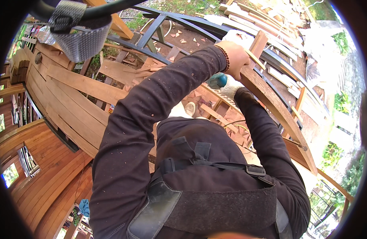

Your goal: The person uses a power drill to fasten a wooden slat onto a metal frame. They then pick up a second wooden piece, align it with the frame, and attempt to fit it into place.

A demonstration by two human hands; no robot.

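Note:
My left hand [234,59] is bare, with a beaded bracelet at the wrist. Its fingers are closed on the upper end of a long curved wooden beam [271,97], which slopes down to the right. Just below it, my right hand [231,87] wears a whitish work glove and is wrapped round a teal power tool [217,81]. The tool's working end is hidden behind my left forearm, so its exact kind does not show. A short upright wood block [258,43] stands beyond my left hand.
Wide planks [72,103] cover the left side. A dark metal frame [151,34] crosses the top. Triangular wood offcuts and loose boards lie below, around my shoe [190,108]. Stacked lumber [263,24] lies at the upper right. A grey mesh strap [82,40] hangs close at upper left.

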